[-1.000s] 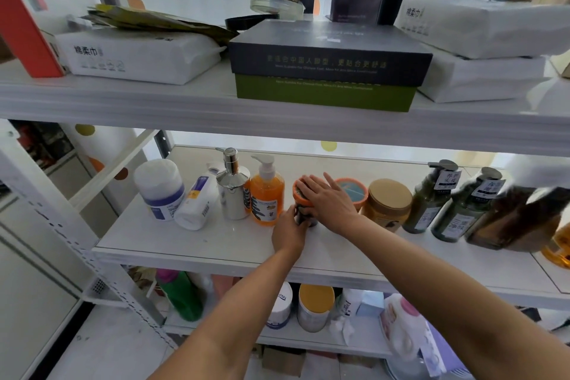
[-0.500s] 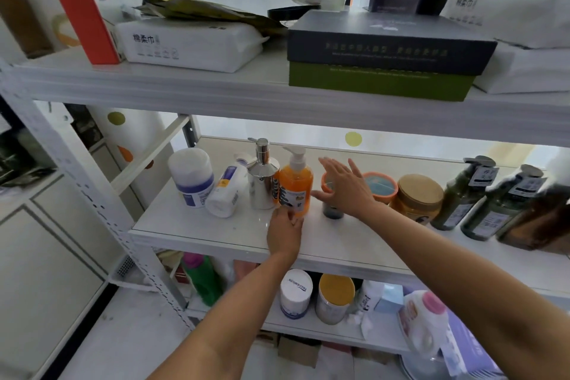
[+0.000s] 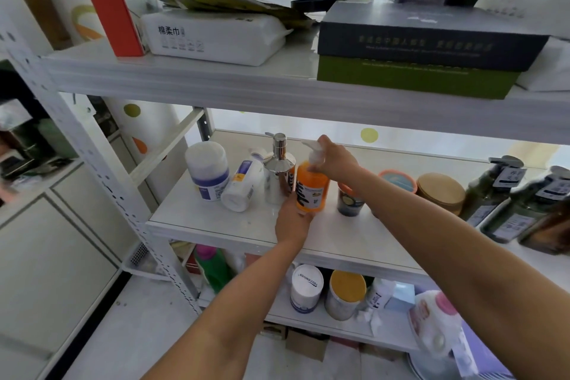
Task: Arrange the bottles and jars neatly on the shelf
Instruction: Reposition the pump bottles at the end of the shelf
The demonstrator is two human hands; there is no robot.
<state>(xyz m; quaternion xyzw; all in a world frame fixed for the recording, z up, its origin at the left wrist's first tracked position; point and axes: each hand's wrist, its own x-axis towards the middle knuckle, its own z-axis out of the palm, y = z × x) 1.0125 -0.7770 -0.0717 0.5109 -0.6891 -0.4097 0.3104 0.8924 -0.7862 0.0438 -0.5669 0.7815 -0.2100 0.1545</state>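
Observation:
An orange pump bottle [image 3: 312,187] stands on the white middle shelf [image 3: 246,225]. My left hand [image 3: 291,220] grips its base from the front, and my right hand [image 3: 334,159] closes over its white pump top. Left of it stand a chrome pump dispenser [image 3: 277,173], a white bottle lying tilted [image 3: 242,183] and a white jar with a purple band [image 3: 207,170]. To the right are a small dark jar with an orange lid [image 3: 350,199], a blue-lidded jar [image 3: 396,180], a tan-lidded jar [image 3: 441,191] and green pump bottles [image 3: 493,191].
The upper shelf [image 3: 246,86] hangs low overhead with a tissue pack [image 3: 212,37], a red box [image 3: 108,8] and stacked dark and green boxes [image 3: 425,49]. A lower shelf holds a white can [image 3: 306,287], a yellow-lidded jar [image 3: 347,293] and a green bottle [image 3: 212,267]. A perforated post [image 3: 123,194] stands left.
Both hands left the small orange-lidded jar and moved left to the orange pump bottle; the left now grips its base, the right its pump. The camera swung left.

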